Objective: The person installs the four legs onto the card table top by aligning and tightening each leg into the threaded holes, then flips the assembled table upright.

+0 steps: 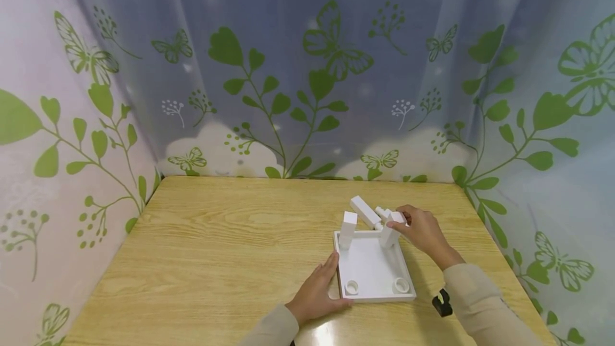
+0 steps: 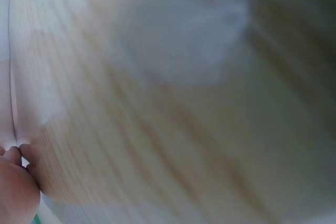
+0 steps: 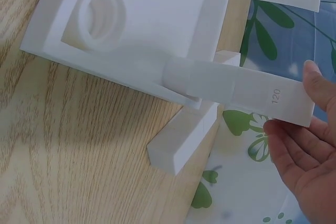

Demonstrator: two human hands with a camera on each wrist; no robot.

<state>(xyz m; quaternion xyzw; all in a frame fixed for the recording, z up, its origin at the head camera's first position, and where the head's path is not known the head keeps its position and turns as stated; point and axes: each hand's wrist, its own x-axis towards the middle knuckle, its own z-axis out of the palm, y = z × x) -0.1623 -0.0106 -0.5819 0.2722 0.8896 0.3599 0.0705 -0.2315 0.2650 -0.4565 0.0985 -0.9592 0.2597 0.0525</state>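
A white square tray-like board [image 1: 372,268] with a raised rim lies on the table. Round sockets [image 1: 352,287] show at its two near corners. A white square leg [image 1: 348,228] stands at the far left corner. At the far right corner stands another leg [image 1: 389,236], marked 120 in the right wrist view. My right hand [image 1: 425,231] pinches that leg's top between thumb and fingers. Along the board's left side rest the extended fingers of my left hand [image 1: 314,292], its thumb at the near edge. The left wrist view is mostly blurred tabletop.
Behind the board lie loose white legs, one [image 1: 364,211] angled outward and another [image 1: 383,212] partly hidden by the right-hand leg. The wooden tabletop [image 1: 216,250] stretches left. Patterned curtains [image 1: 283,95] border the table's back and sides.
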